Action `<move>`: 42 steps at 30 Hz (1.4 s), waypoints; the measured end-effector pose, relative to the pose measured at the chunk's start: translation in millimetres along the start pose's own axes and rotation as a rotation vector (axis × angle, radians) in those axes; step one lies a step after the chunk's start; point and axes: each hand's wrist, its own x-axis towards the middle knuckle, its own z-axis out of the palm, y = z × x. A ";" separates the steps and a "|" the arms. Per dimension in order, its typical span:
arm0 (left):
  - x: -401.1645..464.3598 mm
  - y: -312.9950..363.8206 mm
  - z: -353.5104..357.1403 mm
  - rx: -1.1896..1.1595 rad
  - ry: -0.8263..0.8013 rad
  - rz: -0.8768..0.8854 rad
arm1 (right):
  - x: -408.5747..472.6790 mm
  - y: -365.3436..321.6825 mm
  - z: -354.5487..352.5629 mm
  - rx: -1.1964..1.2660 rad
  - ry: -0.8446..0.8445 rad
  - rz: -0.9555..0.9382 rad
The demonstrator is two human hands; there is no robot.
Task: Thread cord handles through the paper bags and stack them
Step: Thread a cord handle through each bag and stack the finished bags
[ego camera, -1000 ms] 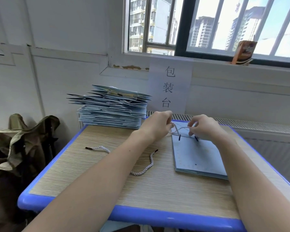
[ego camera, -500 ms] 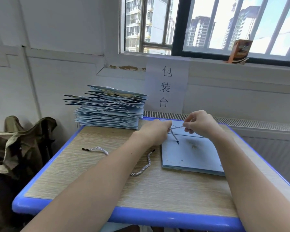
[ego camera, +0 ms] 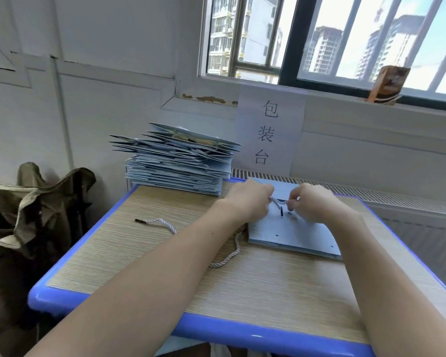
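Note:
A flat pale blue paper bag (ego camera: pixel 294 233) lies on the right half of the table, on top of a thin pile of like bags. Above its far part my left hand (ego camera: pixel 247 202) and my right hand (ego camera: pixel 312 204) pinch a white twisted cord (ego camera: pixel 277 202) between them. The cord's black tip (ego camera: pixel 282 212) hangs down onto the bag. A second loose cord (ego camera: pixel 160 222) lies on the table to the left and runs under my left forearm. A tall stack of bags with handles (ego camera: pixel 177 163) stands at the table's far left corner.
The wood-topped table has a blue rim (ego camera: pixel 216 328). A paper sign with characters (ego camera: pixel 268 132) hangs on the wall behind. An olive cloth (ego camera: pixel 36 202) is heaped left of the table. A small box (ego camera: pixel 386 83) stands on the window sill. A radiator runs along the far right.
The bag has slid a little left under my hands. Of the two black tips that lay on the bag a second ago, one now shows. My hands have drawn close together again.

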 end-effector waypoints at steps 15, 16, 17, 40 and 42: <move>-4.4 -8.3 -17.9 -0.189 0.114 0.068 | 2.9 10.9 -1.5 0.600 0.165 -0.013; -2.6 -10.8 -19.4 -0.197 0.134 0.063 | 2.4 12.0 -4.1 0.651 0.133 -0.009; -1.9 -12.7 -21.7 -0.214 0.136 0.063 | 2.2 13.5 -5.8 0.703 0.097 -0.009; -6.1 -18.4 -48.7 -0.828 0.195 -0.018 | 6.2 12.2 -3.5 1.084 0.359 -0.236; -4.5 -22.8 -44.4 -0.607 0.063 0.016 | 3.3 12.0 -7.2 1.130 0.302 -0.262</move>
